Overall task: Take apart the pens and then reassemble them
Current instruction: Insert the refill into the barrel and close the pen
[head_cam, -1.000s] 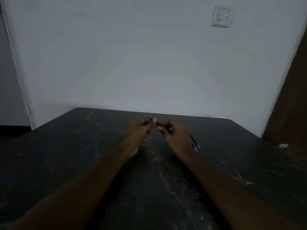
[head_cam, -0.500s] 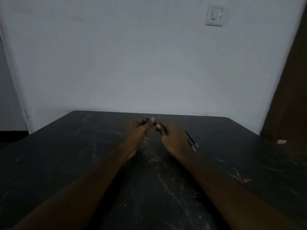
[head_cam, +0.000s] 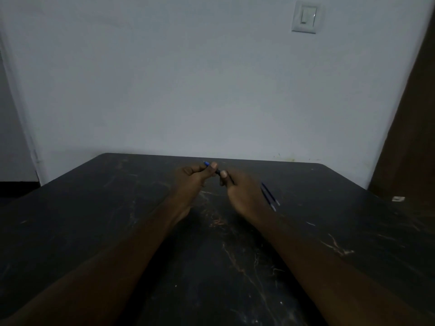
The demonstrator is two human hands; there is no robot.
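Note:
A thin dark pen with a blue end is held between both hands above the far middle of the black table. My left hand pinches the pen near its blue tip, thumb on top. My right hand grips the other part of the pen, its fingers curled round it and hiding most of it. Two more thin blue pen parts lie side by side on the table just right of my right hand, their pale tips towards me.
The table's far edge meets a pale wall close behind the hands. A brown door stands at the right. A small white object lies beyond the table's right corner. A light switch is high on the wall.
Both hands have stayed together on the pen, with only slight finger shifts. The view has tilted a little.

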